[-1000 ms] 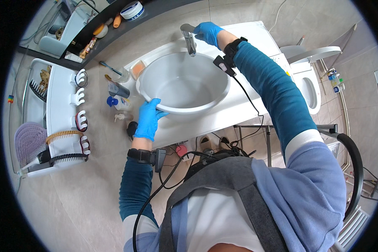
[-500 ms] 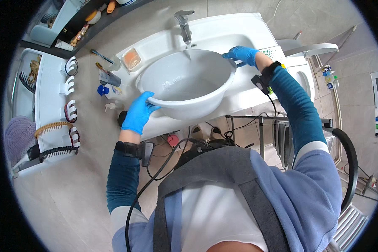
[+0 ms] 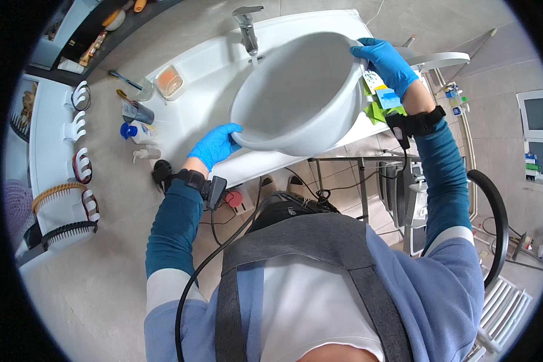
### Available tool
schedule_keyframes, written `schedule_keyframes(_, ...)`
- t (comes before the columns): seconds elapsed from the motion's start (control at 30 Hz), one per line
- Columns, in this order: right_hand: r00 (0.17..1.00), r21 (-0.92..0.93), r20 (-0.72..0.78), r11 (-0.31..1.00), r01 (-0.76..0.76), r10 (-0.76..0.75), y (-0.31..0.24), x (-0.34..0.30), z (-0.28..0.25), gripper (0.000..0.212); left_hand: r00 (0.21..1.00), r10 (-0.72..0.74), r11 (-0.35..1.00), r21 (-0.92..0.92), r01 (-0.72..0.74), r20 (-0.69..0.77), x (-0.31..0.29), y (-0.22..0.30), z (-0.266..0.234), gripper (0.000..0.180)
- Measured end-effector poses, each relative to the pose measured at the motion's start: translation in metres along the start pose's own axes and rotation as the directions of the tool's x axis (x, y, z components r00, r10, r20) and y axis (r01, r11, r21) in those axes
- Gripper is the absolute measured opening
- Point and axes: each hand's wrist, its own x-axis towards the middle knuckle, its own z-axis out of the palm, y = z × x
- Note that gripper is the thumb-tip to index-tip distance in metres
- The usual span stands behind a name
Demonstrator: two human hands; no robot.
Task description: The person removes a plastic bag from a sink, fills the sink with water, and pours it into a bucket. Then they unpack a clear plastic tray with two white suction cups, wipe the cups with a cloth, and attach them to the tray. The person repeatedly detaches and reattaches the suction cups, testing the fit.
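Observation:
A large white plastic basin (image 3: pixel 301 90) is tilted over the sink (image 3: pixel 208 81), its right side raised and its left side low. Blue-gloved, my left hand (image 3: pixel 214 146) is closed on the basin's near-left rim. My right hand (image 3: pixel 387 60), gloved too, grips the raised far-right rim; its thumb side is partly hidden by the rim. Behind the basin stands the chrome faucet (image 3: pixel 247 31), with a thin stream of water falling by the basin's left edge.
Left of the sink are a soap box (image 3: pixel 169 82), a glass with a toothbrush (image 3: pixel 143 89), a grey cup (image 3: pixel 140 113) and a blue-capped bottle (image 3: pixel 140 132). Green and blue packets (image 3: pixel 385 99) lie right of the basin. A white shelf with combs (image 3: pixel 57 163) hangs at left.
The basin has been lifted on its right side and tipped to the left, shifting rightward. My right hand rose with its rim, and my left hand moved slightly right, still holding on.

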Motion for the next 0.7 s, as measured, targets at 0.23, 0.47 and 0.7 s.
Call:
schedule_keyframes(0.23,0.989,-0.021,-0.077,0.992,0.125,-0.126,-0.015,-0.032,0.008,0.051,0.998,-0.041,0.986,0.164,0.033,0.044,0.052,0.005,0.015,0.039)
schedule_keyframes(0.47,0.997,0.012,-0.042,0.997,-0.072,0.072,0.025,-0.039,0.011,0.059,0.993,0.106,0.987,0.128,-0.098,-0.057,0.073,0.009,0.002,0.045)
schedule_keyframes(0.7,0.938,0.392,0.082,0.854,-0.341,0.337,0.084,0.004,0.036,0.052,0.953,0.230,0.965,0.172,-0.197,-0.196,0.050,0.001,-0.024,0.043)
